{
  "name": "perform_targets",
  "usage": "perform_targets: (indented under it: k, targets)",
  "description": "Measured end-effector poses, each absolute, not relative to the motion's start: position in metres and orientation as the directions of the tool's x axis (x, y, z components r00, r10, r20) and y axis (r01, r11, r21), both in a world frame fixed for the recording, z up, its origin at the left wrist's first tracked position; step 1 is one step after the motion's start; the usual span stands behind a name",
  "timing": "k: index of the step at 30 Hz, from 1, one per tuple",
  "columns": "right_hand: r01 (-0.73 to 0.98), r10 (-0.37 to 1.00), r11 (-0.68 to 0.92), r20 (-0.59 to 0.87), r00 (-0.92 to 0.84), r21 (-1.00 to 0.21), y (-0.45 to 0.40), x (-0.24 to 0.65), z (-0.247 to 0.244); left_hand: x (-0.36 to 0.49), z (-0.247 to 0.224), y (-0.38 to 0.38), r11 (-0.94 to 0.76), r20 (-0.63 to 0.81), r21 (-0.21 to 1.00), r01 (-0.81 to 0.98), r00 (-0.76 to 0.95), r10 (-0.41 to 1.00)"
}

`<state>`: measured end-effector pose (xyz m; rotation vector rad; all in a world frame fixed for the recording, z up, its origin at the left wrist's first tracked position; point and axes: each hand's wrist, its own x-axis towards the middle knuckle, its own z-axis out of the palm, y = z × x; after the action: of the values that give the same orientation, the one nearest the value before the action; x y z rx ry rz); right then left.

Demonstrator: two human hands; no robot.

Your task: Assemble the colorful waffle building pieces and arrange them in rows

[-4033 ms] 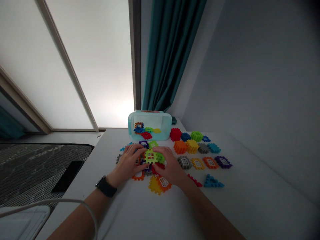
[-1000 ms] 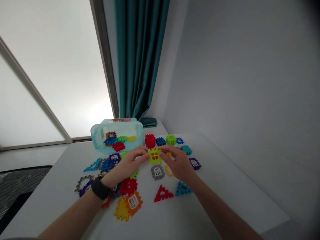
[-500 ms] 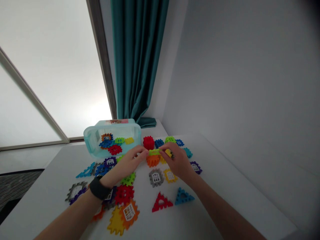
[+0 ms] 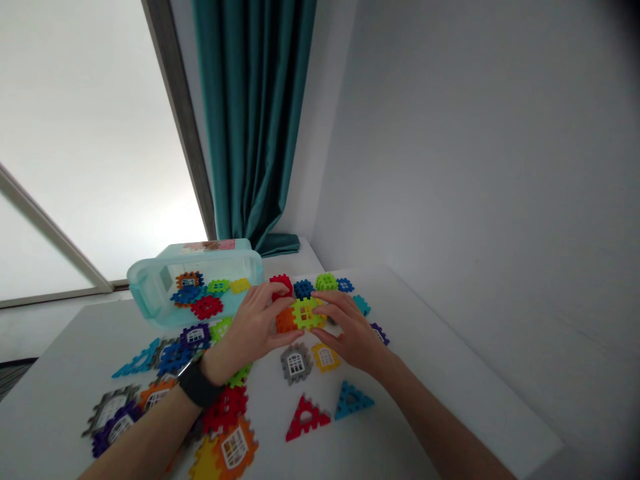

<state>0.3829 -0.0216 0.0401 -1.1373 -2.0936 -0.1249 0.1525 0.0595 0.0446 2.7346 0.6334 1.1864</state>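
Grasped by the left hand [image 4: 255, 327] and right hand [image 4: 350, 333] are a lime-green plastic tile [image 4: 306, 313] and an orange one [image 4: 285, 321]; many tiles [image 4: 295, 364] are left loose.

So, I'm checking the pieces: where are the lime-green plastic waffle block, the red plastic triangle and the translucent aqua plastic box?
Lime-green plastic waffle block [image 4: 306, 313]: head view, on its middle.
Red plastic triangle [image 4: 293, 431]: head view, near its left corner.
Translucent aqua plastic box [image 4: 149, 295]: head view, on its left end.

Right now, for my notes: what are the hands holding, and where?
The left hand and right hand grip a lime-green waffle block and orange block together, by the outer side edges.
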Motion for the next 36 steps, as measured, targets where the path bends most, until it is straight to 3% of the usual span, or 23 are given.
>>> perform_targets:
  k: [6, 15, 24, 36]
  targets:
    - [0.712, 0.788, 0.565, 0.528, -0.316, -0.417, -0.018, 0.384, 0.043, 0.155, 0.037, 0.058, -0.9, 0.673, 0.247, 0.36, 0.605, 0.426]
    - [0.745, 0.814, 0.525, 0.499, -0.297, -0.413, 0.043, 0.442, 0.048, 0.157, 0.029, 0.066, -0.834, 0.602, 0.337, 0.437, 0.581, 0.548]
    - [0.729, 0.886, 0.426, 0.41, -0.215, -0.536, 0.079, 0.489, 0.021, 0.156, 0.026, 0.068, -0.85, 0.589, 0.304, 0.431, 0.616, 0.523]
    - [0.709, 0.927, 0.358, 0.319, -0.195, -0.607, 0.086, 0.502, 0.003, 0.155, 0.027, 0.067, -0.855, 0.541, 0.278, 0.438, 0.664, 0.516]
